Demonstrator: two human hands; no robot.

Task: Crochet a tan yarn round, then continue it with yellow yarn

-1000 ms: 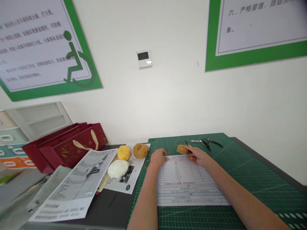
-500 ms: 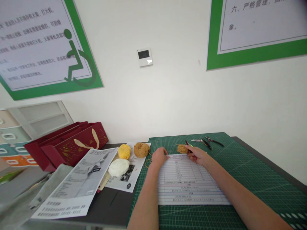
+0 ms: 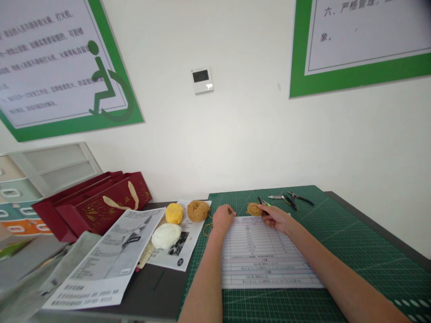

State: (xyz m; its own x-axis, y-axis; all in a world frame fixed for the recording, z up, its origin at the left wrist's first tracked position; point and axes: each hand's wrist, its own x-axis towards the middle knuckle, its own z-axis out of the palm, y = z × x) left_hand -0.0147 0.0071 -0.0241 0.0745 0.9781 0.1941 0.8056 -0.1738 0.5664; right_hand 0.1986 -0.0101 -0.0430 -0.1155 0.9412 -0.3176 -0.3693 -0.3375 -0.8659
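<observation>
My left hand [image 3: 222, 219] rests closed at the top left corner of a printed sheet [image 3: 262, 253] on the green cutting mat [image 3: 353, 242], fingers pinched, seemingly on a yarn strand. My right hand [image 3: 275, 217] is closed on a dark slim tool beside a small tan crocheted piece [image 3: 253, 209] at the sheet's top edge. A tan yarn ball [image 3: 198, 210], a yellow yarn ball [image 3: 174, 213] and a white yarn ball [image 3: 165, 236] lie to the left on a leaflet.
Pliers [image 3: 301, 198] and small tools [image 3: 276, 197] lie at the mat's far edge. A large leaflet [image 3: 107, 260] and grey cloth [image 3: 40, 278] lie left. Red gift bags [image 3: 90, 202] lean against drawers [image 3: 20, 193]. The wall stands close behind the table.
Both hands have shifted slightly away from me along the sheet's top edge, the crocheted piece moving with them. The view has barely moved.
</observation>
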